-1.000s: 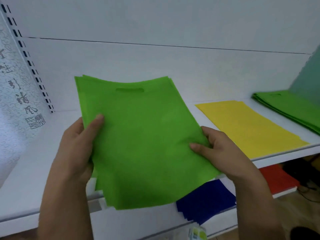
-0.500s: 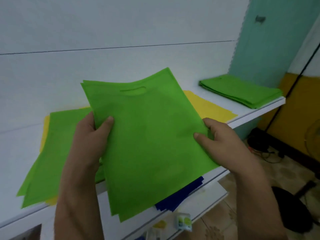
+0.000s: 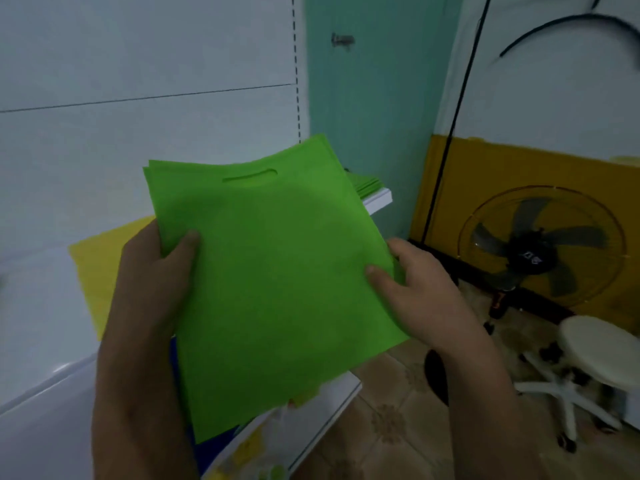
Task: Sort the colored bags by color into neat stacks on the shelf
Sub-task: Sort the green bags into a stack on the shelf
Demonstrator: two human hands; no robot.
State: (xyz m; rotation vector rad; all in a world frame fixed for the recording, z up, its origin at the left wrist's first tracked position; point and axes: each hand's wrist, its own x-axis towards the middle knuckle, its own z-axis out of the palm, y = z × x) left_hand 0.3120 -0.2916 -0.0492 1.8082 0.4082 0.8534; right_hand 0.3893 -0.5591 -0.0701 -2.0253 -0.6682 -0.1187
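Head view now further right than before, left hand (image 3: 156, 271) and right hand (image 3: 419, 289) each clamped on green bags (image 3: 277, 282).

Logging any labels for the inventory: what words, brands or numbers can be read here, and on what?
Nothing is legible.
Green bags held in both hands: no print.
Fan hub: small white mark, too blurred to read.
Printed packaging on the lower shelf: colourful, too blurred to read.
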